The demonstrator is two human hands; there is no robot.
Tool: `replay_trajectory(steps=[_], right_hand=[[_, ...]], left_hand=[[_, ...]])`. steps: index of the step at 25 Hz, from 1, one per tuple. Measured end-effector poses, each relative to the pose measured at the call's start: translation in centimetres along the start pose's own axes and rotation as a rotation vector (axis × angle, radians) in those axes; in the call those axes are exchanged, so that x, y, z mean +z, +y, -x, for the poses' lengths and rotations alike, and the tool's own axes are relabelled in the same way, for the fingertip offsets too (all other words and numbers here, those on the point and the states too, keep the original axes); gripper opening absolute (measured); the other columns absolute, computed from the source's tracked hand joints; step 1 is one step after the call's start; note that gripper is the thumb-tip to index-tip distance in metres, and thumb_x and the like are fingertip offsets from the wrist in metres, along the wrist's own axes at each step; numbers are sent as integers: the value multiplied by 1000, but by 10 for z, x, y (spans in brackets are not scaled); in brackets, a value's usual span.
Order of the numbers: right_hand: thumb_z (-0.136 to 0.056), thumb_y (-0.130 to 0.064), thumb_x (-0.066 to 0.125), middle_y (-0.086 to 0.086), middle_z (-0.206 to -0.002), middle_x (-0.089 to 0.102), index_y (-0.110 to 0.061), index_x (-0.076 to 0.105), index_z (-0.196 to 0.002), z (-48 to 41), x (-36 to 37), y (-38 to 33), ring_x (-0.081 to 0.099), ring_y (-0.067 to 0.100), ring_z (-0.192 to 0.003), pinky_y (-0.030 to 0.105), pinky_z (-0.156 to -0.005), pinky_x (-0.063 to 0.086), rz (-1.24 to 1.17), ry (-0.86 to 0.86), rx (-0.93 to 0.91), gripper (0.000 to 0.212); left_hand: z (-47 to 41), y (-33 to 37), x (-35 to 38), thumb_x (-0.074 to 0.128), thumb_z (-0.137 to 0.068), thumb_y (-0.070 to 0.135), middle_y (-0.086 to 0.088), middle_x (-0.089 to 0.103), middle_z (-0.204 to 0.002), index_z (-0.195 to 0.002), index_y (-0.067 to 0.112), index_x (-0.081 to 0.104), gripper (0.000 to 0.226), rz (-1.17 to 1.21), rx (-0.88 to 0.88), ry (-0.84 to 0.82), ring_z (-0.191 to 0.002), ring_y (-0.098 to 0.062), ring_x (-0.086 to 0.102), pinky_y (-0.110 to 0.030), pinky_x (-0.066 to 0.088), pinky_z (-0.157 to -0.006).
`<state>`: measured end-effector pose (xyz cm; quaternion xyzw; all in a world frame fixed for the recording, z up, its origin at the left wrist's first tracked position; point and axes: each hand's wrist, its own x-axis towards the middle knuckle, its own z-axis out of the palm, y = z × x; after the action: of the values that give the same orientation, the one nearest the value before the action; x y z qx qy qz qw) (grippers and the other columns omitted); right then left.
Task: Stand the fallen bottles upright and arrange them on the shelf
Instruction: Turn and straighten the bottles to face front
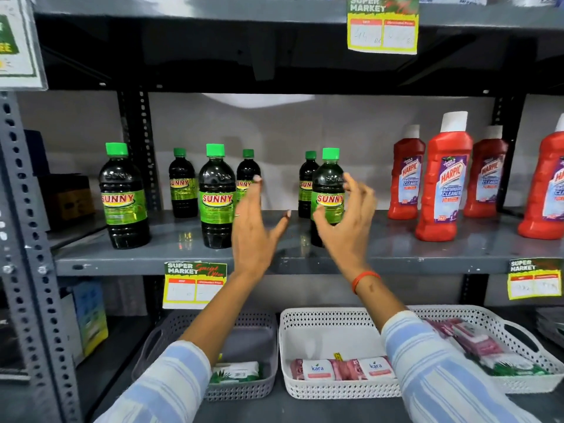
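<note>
Several dark Sunny bottles with green caps stand upright on the grey shelf (183,261). Three large ones stand in front: left (123,196), middle (216,198) and right (328,190). Three smaller ones stand behind them (182,184), (248,170), (307,181). My left hand (253,227) is open with fingers spread, in front of the gap between the middle and right bottles. My right hand (348,221) is open and curled just beside the right front bottle, fingers a little off its side. No bottle lies fallen in view.
Red Harpic cleaner bottles (444,184) stand at the right of the same shelf. Price tags (195,283) hang from the shelf edges. Below are a grey basket (244,389) and white baskets (329,392) with wipe packs. A perforated steel post (27,239) stands at left.
</note>
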<state>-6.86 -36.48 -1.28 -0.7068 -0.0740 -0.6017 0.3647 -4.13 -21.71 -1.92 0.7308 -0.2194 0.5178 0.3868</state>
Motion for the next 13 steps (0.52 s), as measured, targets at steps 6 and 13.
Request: replay_trajectory(steps=[6, 13], right_hand=[[-81, -21, 64, 12, -125, 57, -9, 52, -127, 10, 82, -61, 56, 25, -115, 42, -99, 47, -152, -726, 224, 48], [-74, -21, 62, 9, -124, 66, -14, 58, -123, 16, 115, -48, 61, 25, -116, 46, -104, 48, -351, -798, 628, 50]], left_hand=[[-25, -95, -74, 82, -67, 39, -11, 52, -136, -137, 5, 37, 90, 90, -325, -236, -122, -22, 50, -40, 39, -105], [-35, -112, -81, 77, -74, 7, -8, 70, -99, -109, 1, 65, 38, 309, -377, -632, -79, 1, 65, -8, 48, -72]])
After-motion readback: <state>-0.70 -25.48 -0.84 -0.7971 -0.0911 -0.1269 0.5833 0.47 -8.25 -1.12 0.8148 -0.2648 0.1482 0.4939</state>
